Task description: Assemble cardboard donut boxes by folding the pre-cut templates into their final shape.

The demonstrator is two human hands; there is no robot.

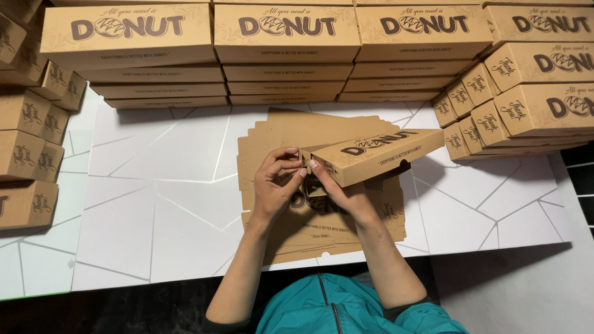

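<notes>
White surface (pixel 154 204), finished boxes (pixel 284 37) stacked along top of frame. Mid-frame, my left hand (pixel 275 185) and right hand (pixel 340 188) both pinch end flap of half-folded box (pixel 377 154), raised over flat blanks (pixel 322 229) for tucking room.

A pile of flat cartons (pixel 322 229) lies mid-bench (pixel 154 204), with the folded box (pixel 371 154) above it. Stacked boxes stand behind (pixel 284 49), left (pixel 28 136) and right (pixel 526 93).
</notes>
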